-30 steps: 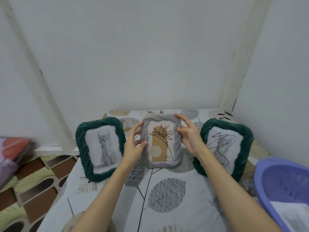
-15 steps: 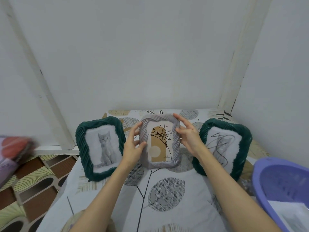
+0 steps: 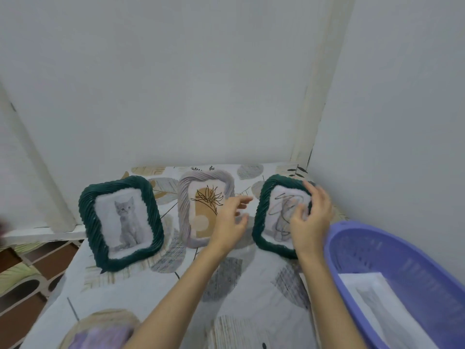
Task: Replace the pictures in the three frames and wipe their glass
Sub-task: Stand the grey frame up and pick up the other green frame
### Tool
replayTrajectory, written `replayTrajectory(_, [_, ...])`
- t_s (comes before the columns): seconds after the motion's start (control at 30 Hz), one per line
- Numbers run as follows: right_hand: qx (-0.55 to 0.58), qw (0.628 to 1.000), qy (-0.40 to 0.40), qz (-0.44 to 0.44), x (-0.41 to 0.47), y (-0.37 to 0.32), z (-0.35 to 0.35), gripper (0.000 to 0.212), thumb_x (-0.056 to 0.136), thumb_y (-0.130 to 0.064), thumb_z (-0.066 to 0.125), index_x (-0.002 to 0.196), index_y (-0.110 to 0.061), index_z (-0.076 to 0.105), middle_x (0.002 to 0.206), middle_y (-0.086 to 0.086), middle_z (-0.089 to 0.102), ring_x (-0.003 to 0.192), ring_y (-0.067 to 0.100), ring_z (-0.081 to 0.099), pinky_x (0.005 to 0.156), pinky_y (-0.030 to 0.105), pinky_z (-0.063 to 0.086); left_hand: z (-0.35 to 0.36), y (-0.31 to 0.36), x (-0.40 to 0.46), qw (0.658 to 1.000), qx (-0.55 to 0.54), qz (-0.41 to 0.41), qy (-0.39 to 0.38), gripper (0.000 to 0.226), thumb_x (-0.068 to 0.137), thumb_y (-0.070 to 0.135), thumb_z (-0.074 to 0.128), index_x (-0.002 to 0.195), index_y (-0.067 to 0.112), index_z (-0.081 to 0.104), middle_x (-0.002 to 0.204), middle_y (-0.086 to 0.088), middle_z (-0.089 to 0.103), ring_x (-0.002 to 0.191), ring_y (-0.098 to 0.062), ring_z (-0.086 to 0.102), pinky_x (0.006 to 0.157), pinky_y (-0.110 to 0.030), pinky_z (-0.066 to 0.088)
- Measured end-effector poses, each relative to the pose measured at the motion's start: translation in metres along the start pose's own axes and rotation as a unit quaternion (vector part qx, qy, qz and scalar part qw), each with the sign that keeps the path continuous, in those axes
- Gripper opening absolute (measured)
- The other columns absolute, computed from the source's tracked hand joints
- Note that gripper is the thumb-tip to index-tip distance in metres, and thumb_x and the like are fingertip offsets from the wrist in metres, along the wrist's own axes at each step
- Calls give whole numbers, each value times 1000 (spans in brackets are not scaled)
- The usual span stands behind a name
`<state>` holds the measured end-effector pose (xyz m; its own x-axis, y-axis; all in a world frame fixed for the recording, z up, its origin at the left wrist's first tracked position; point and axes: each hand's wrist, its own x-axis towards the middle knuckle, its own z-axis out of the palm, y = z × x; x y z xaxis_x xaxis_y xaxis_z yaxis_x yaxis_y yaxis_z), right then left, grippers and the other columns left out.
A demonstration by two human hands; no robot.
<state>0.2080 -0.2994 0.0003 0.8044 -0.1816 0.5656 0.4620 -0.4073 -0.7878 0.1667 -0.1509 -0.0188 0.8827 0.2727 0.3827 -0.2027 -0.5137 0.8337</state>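
Three frames stand in a row on the leaf-print cloth. A dark green frame point(image 3: 120, 220) with a grey kitten picture is at the left. A grey frame point(image 3: 201, 207) with a line-drawn flower stands in the middle, free of both hands. At the right is a second dark green frame point(image 3: 271, 215) with a scribble picture. My right hand point(image 3: 312, 217) is at that frame's right edge, fingers over its top corner and glass. My left hand point(image 3: 230, 220) hovers in the gap between the grey and right frames, fingers loosely spread and blurred, holding nothing.
A purple plastic basin point(image 3: 377, 258) with white printed sheets point(image 3: 382, 306) inside sits at the right, close to my right forearm. A purple cloth point(image 3: 100, 336) lies at the near edge. White walls close in behind and to the right. A patterned floor lies to the left.
Both hands let go of the grey middle frame, which now stands on its own. They moved right: the right hand onto the right green frame, the left toward it.
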Motion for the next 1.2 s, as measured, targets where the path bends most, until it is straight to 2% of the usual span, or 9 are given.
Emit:
replayTrajectory(0.1, [-30, 994, 13, 105, -6, 14, -3, 68, 77, 13, 45, 141, -8, 31, 144, 19, 31, 134, 33, 27, 111, 41, 23, 32, 9, 7, 980, -116, -122, -103, 63, 88, -5, 50, 142, 15, 26, 135, 6, 35, 129, -14, 34, 109, -40, 35])
replayTrajectory(0.2, [-10, 985, -40, 168, -6, 15, -3, 76, 78, 14, 40, 146, -9, 15, 151, 15, 21, 138, 31, 21, 114, 42, 20, 45, 8, 10, 962, -171, -177, -122, 82, 85, -12, 47, 148, 21, 7, 147, -9, 31, 132, -26, 37, 108, -47, 36])
replayTrajectory(0.4, [5, 976, -76, 205, -1, 3, -13, 72, 80, 13, 40, 146, -6, 18, 149, 14, 25, 134, 32, 28, 108, 35, 27, 34, 17, -4, 979, -122, -148, -67, 77, 83, -15, 46, 144, 25, 22, 133, -17, 47, 118, -28, 52, 93, -38, 50])
replayTrajectory(0.57, [32, 982, -81, 168, -20, -12, -33, 64, 79, 12, 41, 140, -7, 35, 140, 14, 39, 127, 29, 39, 106, 39, 36, 3, 42, -35, 985, -137, -106, -3, 57, 91, 0, 50, 134, 35, 35, 101, 6, 54, 95, -15, 59, 81, -25, 53])
replayTrajectory(0.73, [177, 952, -183, 170, -45, -31, -79, 48, 86, 2, 57, 131, -13, 48, 104, 1, 61, 88, 10, 59, 66, 12, 49, -33, 55, -83, 973, -197, -113, 43, 57, 89, -4, 51, 129, 35, 42, 109, -8, 56, 95, -21, 62, 83, -30, 56])
replayTrajectory(0.83, [235, 900, -317, 188, -65, -35, -103, 45, 84, -4, 64, 125, -16, 51, 111, 7, 65, 96, 19, 63, 62, 16, 53, -48, 64, -114, 961, -236, -131, 61, 55, 89, -3, 52, 132, 30, 43, 117, -9, 56, 98, -15, 61, 80, -27, 56])
replayTrajectory(0.93, [242, 893, -330, 188, -84, -42, -114, 41, 84, 0, 62, 117, -21, 51, 110, 7, 64, 100, 24, 62, 62, 19, 54, -53, 70, -138, 958, -234, -151, 69, 53, 90, -2, 51, 133, 28, 42, 117, -8, 52, 83, -3, 63, 71, -18, 55])
replayTrajectory(1.03, [201, 924, -292, 144, -98, -53, -118, 40, 84, 0, 62, 119, -16, 52, 106, 6, 65, 98, 21, 63, 78, 28, 56, -50, 78, -157, 976, -159, -130, 73, 50, 93, 7, 50, 134, 33, 36, 128, -3, 48, 111, -14, 54, 89, -24, 49])
replayTrajectory(1.2, [165, 938, -299, 60, -119, -71, -114, 45, 82, 1, 64, 119, -22, 54, 94, -11, 63, 83, -6, 62, 68, 9, 50, -39, 107, -178, 974, -196, -109, 14, 45, 90, 49, 38, 133, 55, 27, 148, 18, 29, 136, -8, 31, 109, -38, 35])
